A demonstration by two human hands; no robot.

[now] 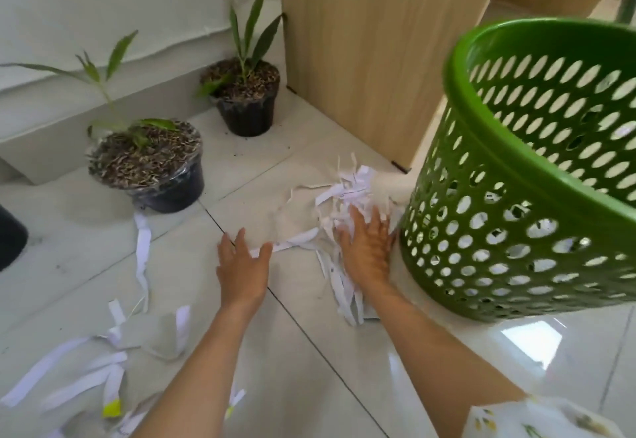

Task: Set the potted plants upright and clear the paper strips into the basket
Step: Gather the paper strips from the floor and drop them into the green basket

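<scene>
Two potted plants stand upright on the tiled floor: a near one (151,165) at the left and a far one (246,100) by the wall. A pile of white paper strips (347,196) lies beside the green perforated basket (516,196) at the right. My right hand (370,248) lies flat on that pile, fingers spread, right next to the basket's base. My left hand (242,265) is open on the floor, fingertips touching one long strip (292,243). More strips (86,375) are scattered at the lower left. A few strips show inside the basket.
A wooden cabinet (378,41) stands behind the pile, its corner close to the basket. A white wall ledge (69,117) runs along the back left. A dark object (10,234) sits at the left edge. One long strip (142,255) trails from the near pot.
</scene>
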